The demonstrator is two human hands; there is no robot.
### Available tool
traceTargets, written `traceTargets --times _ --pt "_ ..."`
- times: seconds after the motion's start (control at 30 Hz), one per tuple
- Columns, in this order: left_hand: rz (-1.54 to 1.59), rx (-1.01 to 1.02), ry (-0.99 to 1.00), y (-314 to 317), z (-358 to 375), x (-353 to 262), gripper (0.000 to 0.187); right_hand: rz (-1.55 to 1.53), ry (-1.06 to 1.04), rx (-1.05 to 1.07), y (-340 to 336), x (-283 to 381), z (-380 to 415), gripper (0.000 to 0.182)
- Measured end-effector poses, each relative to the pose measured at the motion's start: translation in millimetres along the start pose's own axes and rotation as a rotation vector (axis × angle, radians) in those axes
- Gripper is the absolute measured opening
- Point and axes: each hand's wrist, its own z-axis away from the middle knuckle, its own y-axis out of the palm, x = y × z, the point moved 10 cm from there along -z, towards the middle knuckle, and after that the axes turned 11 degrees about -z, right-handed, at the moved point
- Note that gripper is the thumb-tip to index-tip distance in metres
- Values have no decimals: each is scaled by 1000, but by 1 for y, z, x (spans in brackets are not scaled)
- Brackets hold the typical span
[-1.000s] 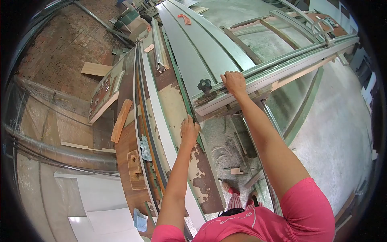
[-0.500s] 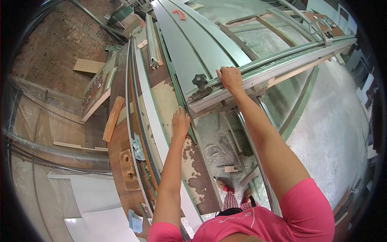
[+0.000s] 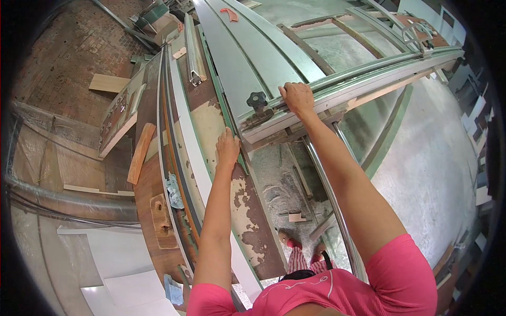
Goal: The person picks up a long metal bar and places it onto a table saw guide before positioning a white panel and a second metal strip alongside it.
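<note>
My left hand rests on the worn, patchy brown-and-cream saw table, its fingers curled at a narrow green strip that runs lengthwise beside the sliding table. The strip's near end shows just below this hand. Over the top of the metal crosscut fence, my right hand is closed, knuckles up. A black star-shaped knob stands on the fence's left end, between my two hands. An orange push handle lies far up on the sliding table.
Left of the saw table run a long white strip and a wooden side surface with a wood block and a loose board. An aluminium profile lies ahead. Below the fence are metal rails and a dusty floor with offcuts.
The whole view has shifted slightly left. My left hand appears a little farther forward along the table; my right hand keeps its hold on the fence.
</note>
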Motion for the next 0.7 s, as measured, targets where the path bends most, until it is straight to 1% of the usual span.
traceTargets --times 0.1,0.27,0.5,0.57,0.7 --pt "3 38 -23 6 -5 4 47 3 7 9 1 -1 0 31" --pt "-1 13 -17 10 -10 8 48 2 -11 5 4 -2 -1 31" --pt "-12 27 -26 8 -21 9 47 3 -9 6 4 0 0 30" --pt "-21 -4 -6 8 -25 8 46 17 6 12 5 0 0 31" --pt "-43 36 -32 17 -34 12 47 26 -18 -8 8 -3 0 31"
